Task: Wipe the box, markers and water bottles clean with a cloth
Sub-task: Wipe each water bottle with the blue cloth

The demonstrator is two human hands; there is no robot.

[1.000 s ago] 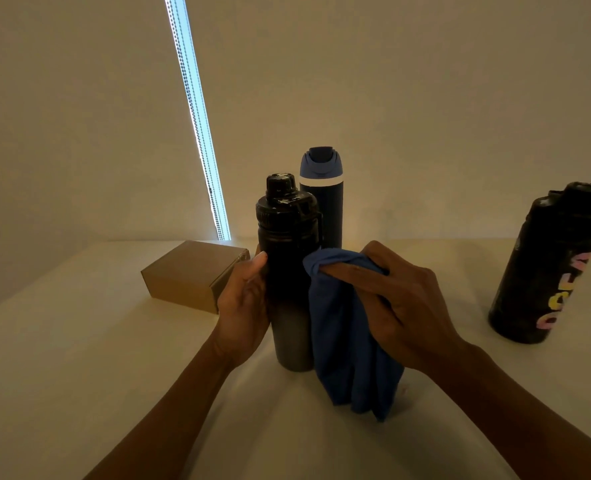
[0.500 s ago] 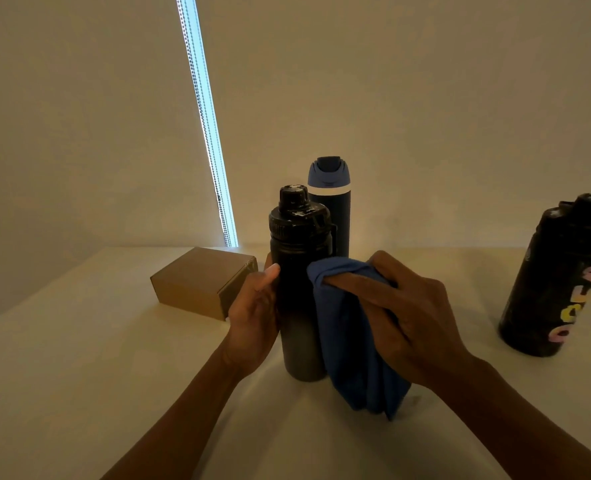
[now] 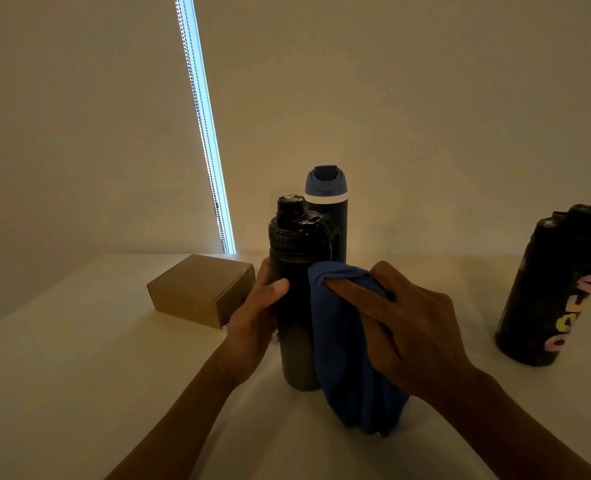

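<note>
A black-to-grey water bottle (image 3: 295, 296) stands upright in the middle of the white table (image 3: 62, 375). My left hand (image 3: 256, 320) grips its left side, thumb across the front. My right hand (image 3: 404, 327) holds a blue cloth (image 3: 342, 358) against the bottle's right side; the cloth hangs down to the table. Just behind stands a dark blue bottle (image 3: 327, 192) with a lighter blue lid. A black bottle with coloured letters (image 3: 557, 289) stands at the right. A brown cardboard box (image 3: 197, 289) lies to the left. No markers are in view.
A pale wall rises behind the table, with a bright vertical strip of window light (image 3: 204, 126) and a bead chain along it. The room is dim.
The view has shifted slightly, so everything sits a little further right and lower. My left thumb has come further round the bottle's front. The cloth stays pressed to the bottle.
</note>
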